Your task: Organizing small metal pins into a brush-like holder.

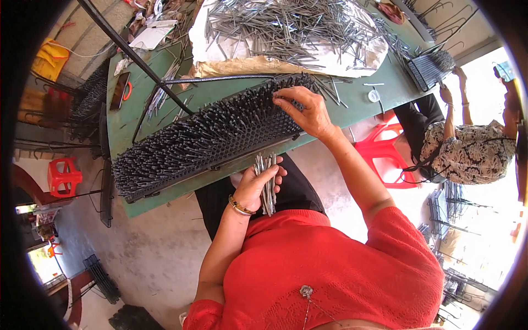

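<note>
A bundle of thin grey rods (267, 195) lies upright in my left hand (248, 188), its fingers wrapped round it just in front of the table's near edge. Slanting across the table is a long black rack (258, 137) with a perforated top. Dark rods (181, 144) stand densely in its holes, though a strip toward the near right side shows bare holes. Over the rack's right end is my right hand (309, 113), thumb and fingers pinched together. Whatever sits between those fingertips is too small to make out.
A heap of loose rods (286, 25) covers a pale sheet (352, 66) on the green table (355, 104). A small round container (374, 95) stands at right. A black bar (135, 55) crosses over the table's left. Beyond a red stool (379, 151), another person (467, 148) handles a rack (423, 72).
</note>
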Motion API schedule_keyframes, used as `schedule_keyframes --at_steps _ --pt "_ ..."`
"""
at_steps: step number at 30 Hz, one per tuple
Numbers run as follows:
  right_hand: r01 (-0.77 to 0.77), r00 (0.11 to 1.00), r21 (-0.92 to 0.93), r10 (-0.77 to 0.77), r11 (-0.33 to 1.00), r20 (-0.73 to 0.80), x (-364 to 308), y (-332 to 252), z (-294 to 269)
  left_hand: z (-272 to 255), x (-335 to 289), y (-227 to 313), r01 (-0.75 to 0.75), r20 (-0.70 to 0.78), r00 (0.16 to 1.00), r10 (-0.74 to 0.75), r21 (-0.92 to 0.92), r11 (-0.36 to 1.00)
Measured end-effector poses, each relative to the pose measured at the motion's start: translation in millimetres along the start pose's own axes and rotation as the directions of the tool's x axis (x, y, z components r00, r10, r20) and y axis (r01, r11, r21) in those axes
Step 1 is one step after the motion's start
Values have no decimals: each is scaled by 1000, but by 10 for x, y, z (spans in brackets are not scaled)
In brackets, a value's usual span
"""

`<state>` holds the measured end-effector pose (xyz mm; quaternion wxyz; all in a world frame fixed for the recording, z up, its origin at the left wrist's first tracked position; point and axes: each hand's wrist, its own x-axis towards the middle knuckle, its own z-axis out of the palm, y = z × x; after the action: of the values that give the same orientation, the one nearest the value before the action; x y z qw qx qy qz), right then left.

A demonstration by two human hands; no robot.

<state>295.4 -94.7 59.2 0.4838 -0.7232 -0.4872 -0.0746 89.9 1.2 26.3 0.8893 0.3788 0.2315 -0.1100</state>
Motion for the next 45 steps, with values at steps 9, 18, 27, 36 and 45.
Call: schedule_keyframes --at_steps 9,18,27,36,45 --pt "206 978 -139 -203 969 38 -44 22 63 33 -4 -8 5 12 1000 -5 1 1000" --pt "289 951 -135 -269 948 150 -24 -20 48 56 7 -28 9 42 999 -9 -1 1000" --pt "105 991 -141 -115 984 -66 -42 -20 77 39 33 -33 -14 45 999 16 -31 999" --pt "118 989 -281 -138 952 -50 -70 -48 45 82 49 69 -26 71 997 31 -68 997" --pt "131 989 -344 -148 930 -26 -67 -76 40 101 39 77 -30 79 996 34 -43 999"
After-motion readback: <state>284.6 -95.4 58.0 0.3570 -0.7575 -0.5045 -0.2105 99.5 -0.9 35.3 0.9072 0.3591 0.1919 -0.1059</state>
